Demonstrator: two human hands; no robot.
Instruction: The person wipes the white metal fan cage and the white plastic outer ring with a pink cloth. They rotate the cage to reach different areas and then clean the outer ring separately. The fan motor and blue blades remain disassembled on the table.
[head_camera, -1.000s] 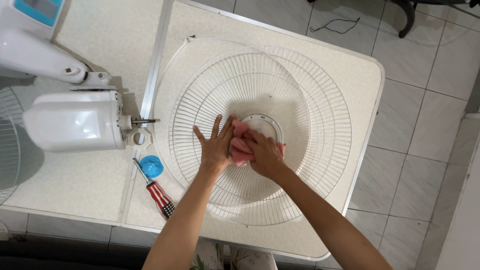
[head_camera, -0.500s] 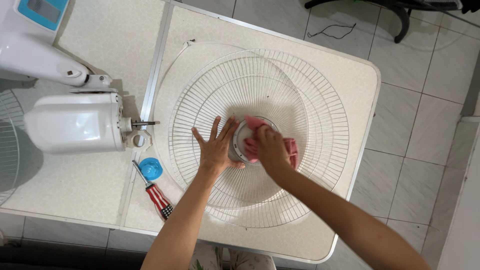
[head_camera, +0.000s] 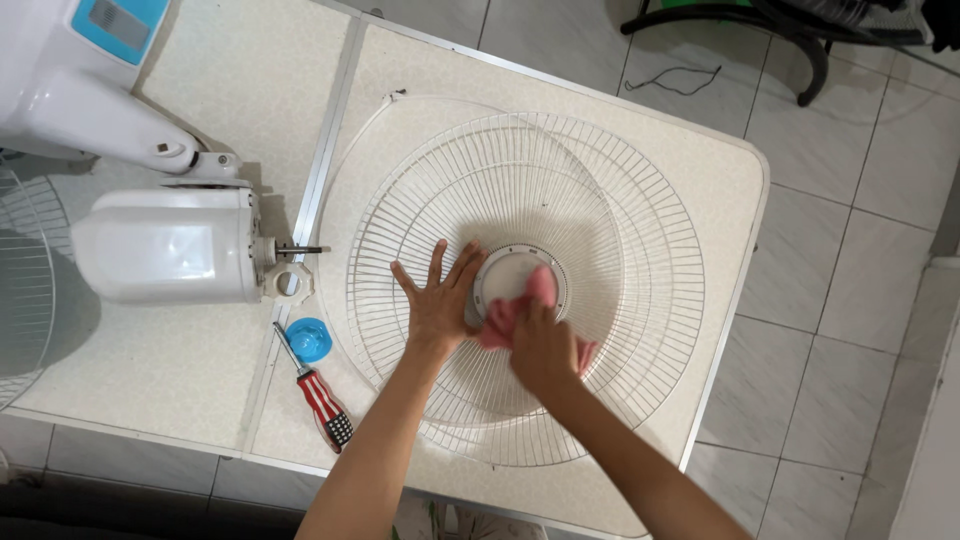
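Head view: left hand (head_camera: 437, 303) flat, fingers spread, on fan grille (head_camera: 640, 250); right hand (head_camera: 541, 350) fingers clamped on pink cloth (head_camera: 503, 320).

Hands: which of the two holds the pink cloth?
The right hand holds the pink cloth on the fan grille; the left hand lies flat, empty.

Pink cloth (head_camera: 512, 312); white fan grille (head_camera: 620, 250); blue cap (head_camera: 309, 340).

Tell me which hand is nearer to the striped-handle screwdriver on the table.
Left. The left hand lies flat on the wire fan guard, just right of the screwdriver. The right hand is farther right, pressing a pink cloth near the guard's hub.
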